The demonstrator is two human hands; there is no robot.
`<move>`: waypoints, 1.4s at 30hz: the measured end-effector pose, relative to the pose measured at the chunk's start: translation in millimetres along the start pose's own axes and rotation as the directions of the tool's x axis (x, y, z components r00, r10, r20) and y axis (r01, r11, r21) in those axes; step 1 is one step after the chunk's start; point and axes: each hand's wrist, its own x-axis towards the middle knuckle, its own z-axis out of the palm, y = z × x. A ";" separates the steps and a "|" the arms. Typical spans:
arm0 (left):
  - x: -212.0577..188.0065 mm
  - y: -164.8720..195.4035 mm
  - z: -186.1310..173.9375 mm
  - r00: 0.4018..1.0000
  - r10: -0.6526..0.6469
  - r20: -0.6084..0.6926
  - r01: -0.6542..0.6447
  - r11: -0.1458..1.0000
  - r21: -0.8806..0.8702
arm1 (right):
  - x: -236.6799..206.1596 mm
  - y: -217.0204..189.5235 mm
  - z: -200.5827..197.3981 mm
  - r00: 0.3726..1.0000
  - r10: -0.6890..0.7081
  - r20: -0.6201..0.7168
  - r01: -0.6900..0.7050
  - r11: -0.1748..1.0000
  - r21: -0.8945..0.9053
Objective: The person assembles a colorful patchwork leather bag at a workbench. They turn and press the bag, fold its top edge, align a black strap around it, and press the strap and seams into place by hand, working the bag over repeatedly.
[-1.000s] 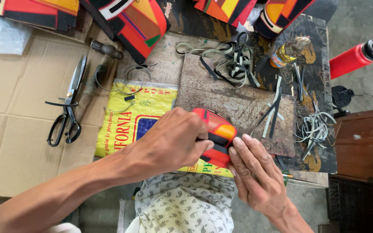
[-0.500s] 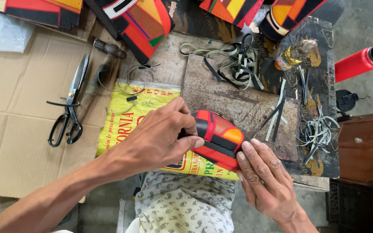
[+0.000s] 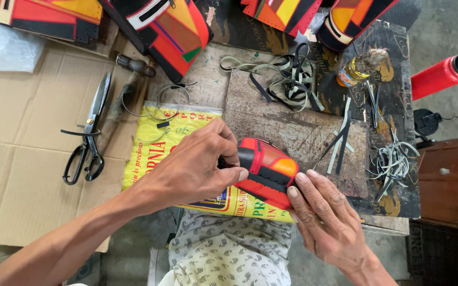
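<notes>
Rotated since the earlier frame, the red and orange leather piece (image 3: 267, 172) now lies with more of its black stitched band facing up, and both hands have shifted slightly with it. At far left, black scissors (image 3: 87, 143) rest on flattened cardboard (image 3: 22, 159). Right of them, a yellow printed sack (image 3: 157, 153) covers the near table (image 3: 292, 127) edge. Left hand (image 3: 194, 167): grip clenched on the piece's left end, thumb on top. The piece sits at centre, over the sack's right edge. Right hand (image 3: 327, 225): released, flat fingers pressing the piece's near right edge. Cut strips (image 3: 390, 161) lie at right.
</notes>
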 end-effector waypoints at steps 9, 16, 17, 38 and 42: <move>4.4 -2.7 0.5 0.999 0.028 -0.020 -0.029 1.000 -0.010 | 4.5 -2.4 -1.9 0.998 0.062 0.023 -0.062 0.998 0.014; 9.8 -7.3 2.7 0.997 0.065 -0.049 -0.066 0.998 -0.006 | 13.3 -3.0 -7.7 0.996 0.042 0.080 -0.041 0.999 -0.022; 10.5 -7.8 2.6 0.997 0.069 -0.046 -0.069 0.998 -0.010 | 14.8 -1.3 -6.8 0.995 0.032 0.089 -0.030 0.999 -0.027; 10.9 -8.3 0.7 0.994 0.099 -0.052 -0.101 0.993 -0.056 | 48.5 -17.5 7.2 0.970 -0.039 0.241 0.068 0.991 -0.114; 4.4 -16.1 -10.0 0.989 0.146 0.020 -0.144 0.985 -0.095 | 45.8 -23.2 10.0 0.972 -0.059 0.228 0.087 0.989 -0.118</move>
